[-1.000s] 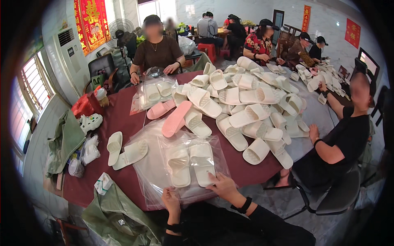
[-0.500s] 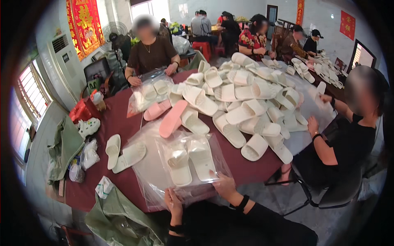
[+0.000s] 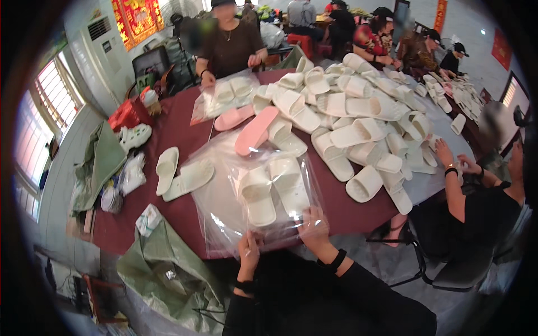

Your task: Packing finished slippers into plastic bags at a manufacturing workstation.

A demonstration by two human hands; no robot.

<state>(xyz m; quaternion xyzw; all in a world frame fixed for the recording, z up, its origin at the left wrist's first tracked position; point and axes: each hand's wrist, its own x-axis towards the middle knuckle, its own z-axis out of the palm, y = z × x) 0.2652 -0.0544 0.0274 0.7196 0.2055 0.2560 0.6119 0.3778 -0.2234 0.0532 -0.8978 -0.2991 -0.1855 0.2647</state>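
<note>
A pair of white slippers (image 3: 258, 197) lies side by side in a clear plastic bag (image 3: 283, 231) at the near edge of the table. Closed fingers of my left hand (image 3: 249, 249) grip the bag's near edge, just below the left slipper. At the near right corner, my right hand (image 3: 315, 228) has its fingers on the film beside the right slipper's heel. More clear bags (image 3: 216, 215) lie flat underneath and to the left. A pink slipper (image 3: 256, 131) rests beyond the bagged pair, leaning against a white one.
A heap of white slippers (image 3: 358, 106) covers the table's middle and right. Two loose white slippers (image 3: 190, 178) lie left. A green sack (image 3: 168, 274) hangs at the near left edge. Co-workers sit or stand around, one across (image 3: 232, 45) and one at right (image 3: 482, 196).
My view has shifted, so the table sits higher and farther right. Both my hands stay at the bag. The co-worker across has raised one hand off their bag; the one at right has moved their hands.
</note>
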